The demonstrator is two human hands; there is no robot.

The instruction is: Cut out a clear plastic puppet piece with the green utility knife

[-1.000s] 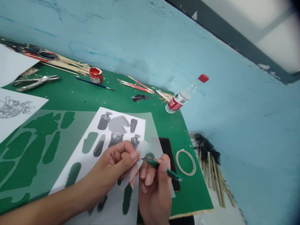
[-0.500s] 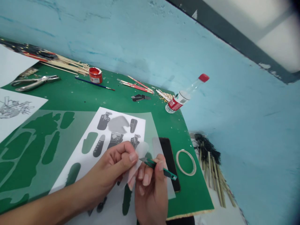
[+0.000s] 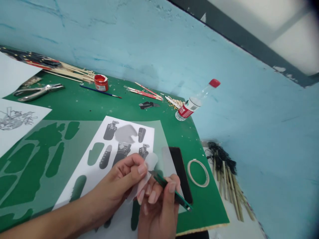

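Observation:
My left hand (image 3: 124, 176) pinches a small cut-out piece of translucent sheet (image 3: 151, 161) between thumb and fingertips. In my right hand (image 3: 160, 202) is a green craft knife (image 3: 171, 192), its blade pointing up and left to the edge of that piece, close by the left thumb. Whether the blade touches the piece I cannot tell. Beneath both hands lies a white paper printed with dark shapes (image 3: 106, 156), and a large translucent sheet with cut-out openings (image 3: 87, 127) spreads across the table to the left.
A phone (image 3: 180, 166) and a tape roll (image 3: 198, 172) lie to the right. Farther back are a water bottle (image 3: 188, 108), a red paint jar (image 3: 101, 83), a paintbrush (image 3: 107, 93), a metal punch plier (image 3: 42, 91) and wooden sticks (image 3: 72, 71). Bamboo sticks (image 3: 231, 192) stand beyond the table's right edge.
The knife has turned to a steeper slant, its rear end lower and farther right. My right hand has shifted slightly down, and the small piece sits a little differently in my left fingers.

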